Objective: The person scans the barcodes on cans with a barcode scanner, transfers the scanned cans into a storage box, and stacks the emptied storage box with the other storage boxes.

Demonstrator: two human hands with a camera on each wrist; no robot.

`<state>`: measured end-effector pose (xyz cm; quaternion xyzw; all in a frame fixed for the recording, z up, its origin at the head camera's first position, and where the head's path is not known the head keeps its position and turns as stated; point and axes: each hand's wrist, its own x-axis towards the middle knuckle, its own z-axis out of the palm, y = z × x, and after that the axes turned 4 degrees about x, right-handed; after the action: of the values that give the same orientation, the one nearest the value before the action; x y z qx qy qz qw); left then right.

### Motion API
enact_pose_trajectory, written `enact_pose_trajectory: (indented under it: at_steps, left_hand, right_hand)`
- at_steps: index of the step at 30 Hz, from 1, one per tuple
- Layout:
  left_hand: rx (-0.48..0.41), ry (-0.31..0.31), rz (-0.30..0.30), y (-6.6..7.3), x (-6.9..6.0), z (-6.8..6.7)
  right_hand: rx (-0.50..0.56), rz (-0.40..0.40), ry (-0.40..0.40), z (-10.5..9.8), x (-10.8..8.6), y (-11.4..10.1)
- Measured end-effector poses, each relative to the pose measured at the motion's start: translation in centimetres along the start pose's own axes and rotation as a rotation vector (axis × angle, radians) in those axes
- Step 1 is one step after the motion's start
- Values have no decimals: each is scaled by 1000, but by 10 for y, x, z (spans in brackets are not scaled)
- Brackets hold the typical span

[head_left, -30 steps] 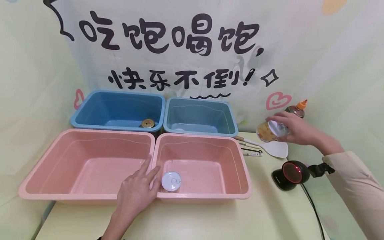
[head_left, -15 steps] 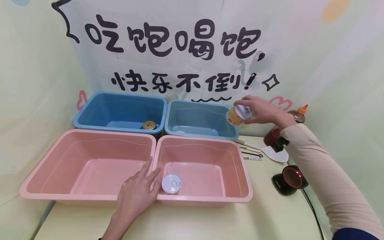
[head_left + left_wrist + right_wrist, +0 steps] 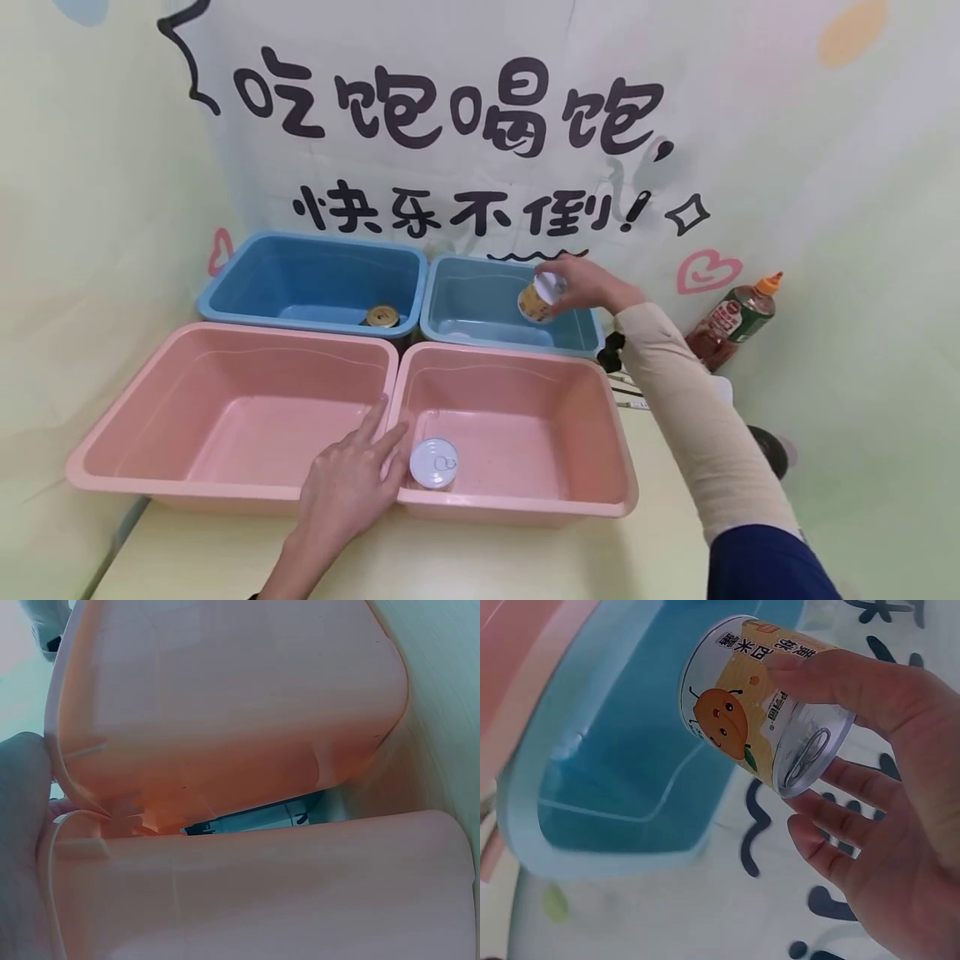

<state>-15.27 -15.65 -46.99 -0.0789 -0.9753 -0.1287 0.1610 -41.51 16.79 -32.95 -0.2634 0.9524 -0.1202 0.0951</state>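
Observation:
My right hand (image 3: 588, 283) grips a small food can (image 3: 534, 302) at its pull-tab end, thumb on one side and fingers on the other. The can is tilted over the light blue bin (image 3: 510, 346). In the right wrist view its yellow label with a cartoon fruit (image 3: 720, 720) is visible. My left hand (image 3: 348, 483) rests on the meeting rims of the left pink bin (image 3: 210, 490) and right pink bin (image 3: 525, 504), index and middle fingers extended. Beside it, a can with a silvery pull-tab lid (image 3: 433, 463) stands inside the right pink bin.
The darker blue bin (image 3: 300, 325) at back left contains a gold-topped can (image 3: 382, 316). A red sauce bottle (image 3: 731, 325) with an orange cap stands at right. Thin utensils (image 3: 630, 404) and a black device (image 3: 768, 450) are partly hidden by the right arm.
My right hand has carried the food can leftward from the table's right side to above the light blue bin. My left hand stays on the pink rims.

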Motion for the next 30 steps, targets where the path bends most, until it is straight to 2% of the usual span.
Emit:
enact_pose_trajectory:
  at_steps: [8, 17, 23, 30]
  left_hand:
    - [-4, -19, -12, 3, 2, 2]
    - [13, -23, -31, 1, 1, 1]
    - [21, -43, -34, 4, 1, 2]
    - [48, -22, -46, 4, 1, 1]
  right_hand:
    - [134, 101, -100, 33, 25, 15]
    - [168, 131, -179, 66, 43, 6]
    - [190, 182, -231, 84, 49, 5]
    - [141, 193, -261, 94, 57, 2]
